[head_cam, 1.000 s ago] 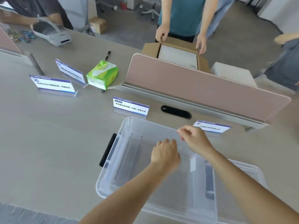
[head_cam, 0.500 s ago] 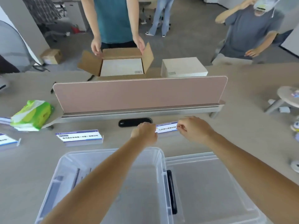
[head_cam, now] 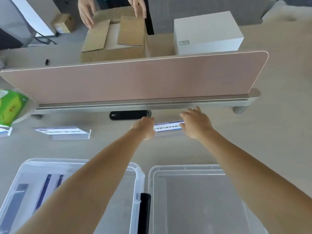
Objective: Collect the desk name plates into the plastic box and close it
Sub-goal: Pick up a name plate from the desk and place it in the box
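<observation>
A white and blue name plate lies on the desk just before the divider. My left hand is closed on its left end, and my right hand holds its right end with fingers spread over the far side. Another name plate stands to the left, and a third one shows at the frame's left edge. The clear plastic box stands open at the lower left, with name plates lying in it. Its clear lid lies flat to the right of it.
A pink desk divider runs across behind the plate, with a black cable slot at its foot. A green tissue pack sits at the left. Beyond the divider, another person's hands fold a cardboard box next to a white box.
My view has swung right and closer to the divider. Both hands left the box, reached forward and now hold the ends of the name plate. The other person is folding the carton's flaps shut.
</observation>
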### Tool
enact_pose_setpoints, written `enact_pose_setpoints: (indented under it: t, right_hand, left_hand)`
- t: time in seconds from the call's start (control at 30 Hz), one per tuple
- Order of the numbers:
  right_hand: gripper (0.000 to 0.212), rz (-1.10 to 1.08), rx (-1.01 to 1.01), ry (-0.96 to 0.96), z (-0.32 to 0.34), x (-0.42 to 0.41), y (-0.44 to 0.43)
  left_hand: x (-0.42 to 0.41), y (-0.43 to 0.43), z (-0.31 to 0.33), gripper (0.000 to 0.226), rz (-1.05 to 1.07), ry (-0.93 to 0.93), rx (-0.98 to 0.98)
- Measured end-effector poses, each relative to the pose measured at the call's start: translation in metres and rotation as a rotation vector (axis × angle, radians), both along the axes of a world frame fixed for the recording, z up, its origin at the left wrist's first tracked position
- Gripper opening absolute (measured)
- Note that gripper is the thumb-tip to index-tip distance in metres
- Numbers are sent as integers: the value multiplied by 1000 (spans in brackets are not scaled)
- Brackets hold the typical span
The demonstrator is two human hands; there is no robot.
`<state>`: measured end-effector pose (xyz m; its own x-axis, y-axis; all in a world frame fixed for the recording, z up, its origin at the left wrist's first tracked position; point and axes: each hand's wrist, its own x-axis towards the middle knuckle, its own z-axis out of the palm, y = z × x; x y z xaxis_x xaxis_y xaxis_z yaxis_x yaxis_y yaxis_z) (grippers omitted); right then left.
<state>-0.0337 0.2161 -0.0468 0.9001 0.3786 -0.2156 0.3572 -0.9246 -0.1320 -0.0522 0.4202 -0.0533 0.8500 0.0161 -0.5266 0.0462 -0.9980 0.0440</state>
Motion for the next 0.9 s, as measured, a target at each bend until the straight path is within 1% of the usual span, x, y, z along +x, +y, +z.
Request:
enact_pose_setpoints:
  t: [0.07, 0.13, 0.2, 0.3, 0.4, 0.47, 0.57, 0.63, 0.7, 0.73, 0.77, 0.8, 0.87, 0.9]
  right_hand:
    - [16, -47, 26, 31, -7, 7, -2]
    - [21, -64, 57, 77, -14, 11, -7]
    - [28, -67, 55, 98, -14, 12, -12]
    - [36, -28, 30, 40, -5, 6, -18]
    - [25, -56, 127, 5, 12, -6, -27]
    - [30, -116, 278, 34, 28, -15, -34]
    - [50, -324, 631, 135, 60, -33, -37]
    - [65, -442, 790, 228, 80, -44, -29]
    - [86, -464, 941, 349, 101, -57, -10]
    - [92, -456, 1030, 403, 111, -64, 1]
    - [89, -448, 1111, 437, 121, -71, 14]
    - [79, -439, 1168, 435, 131, -78, 28]
    - [56, -427, 1223, 346, 151, -92, 55]
    - [50, -418, 1233, 294, 162, -98, 67]
  left_hand:
    - [7, -2, -6, 33, 14, -5, 4]
    - [11, -2, -6, 28, -7, -21, 32]
    - [11, -1, -4, 28, -54, -37, 69]
    - [5, 0, 5, 32, -144, -106, 139]
    - [-4, -2, 25, 31, -192, -196, 149]
    - [-14, 3, 43, 26, -199, -255, 117]
    - [-35, 18, 73, 32, -160, -340, 4]
    - [-53, 29, 93, 34, -108, -370, -74]
    - [-73, 42, 112, 34, -71, -401, -146]
    - [-83, 49, 121, 35, -61, -422, -172]
    - [-94, 56, 128, 35, -52, -443, -195]
    - [-105, 62, 134, 35, -43, -466, -212]
    - [-128, 76, 144, 34, -36, -502, -245]
    - [-142, 82, 148, 33, -48, -503, -257]
